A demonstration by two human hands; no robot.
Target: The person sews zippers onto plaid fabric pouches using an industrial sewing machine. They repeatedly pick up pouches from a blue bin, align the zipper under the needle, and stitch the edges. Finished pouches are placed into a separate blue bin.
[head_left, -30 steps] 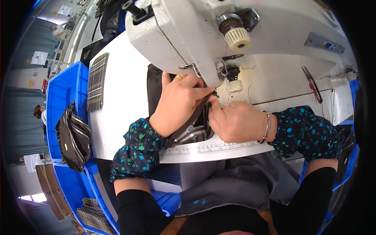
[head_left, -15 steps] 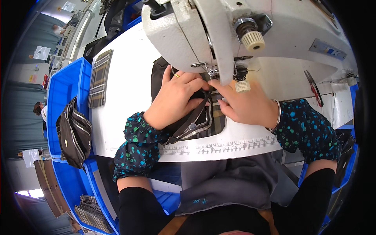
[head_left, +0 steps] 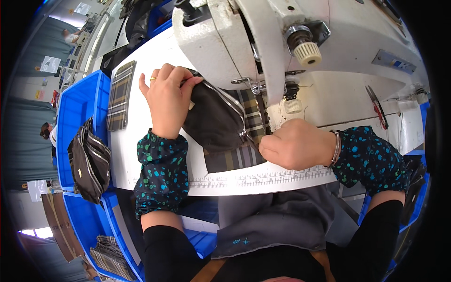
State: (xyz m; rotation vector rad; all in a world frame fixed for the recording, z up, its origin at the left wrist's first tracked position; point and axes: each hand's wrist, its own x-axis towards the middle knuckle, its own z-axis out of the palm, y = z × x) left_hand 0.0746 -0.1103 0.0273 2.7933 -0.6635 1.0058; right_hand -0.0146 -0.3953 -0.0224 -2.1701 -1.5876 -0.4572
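A dark fabric piece lies under the head of a white sewing machine, partly on top of a plaid panel. Along its right side runs an open metal zipper, with the slider near its lower end. My left hand pinches the upper left edge of the dark fabric between thumb and fingers. My right hand is closed on the lower end of the zipper, right of the slider. The machine head hides the far end of the zipper.
Another plaid panel lies on the white table at left. Blue bins stand beside it, one with dark zippered pieces hanging over its rim. Red-handled scissors lie right on the machine bed. A printed ruler follows the near edge.
My left hand has moved left and up, to the fabric's upper edge. My right hand has come down to the zipper's lower end. The dark fabric now lies spread leftward.
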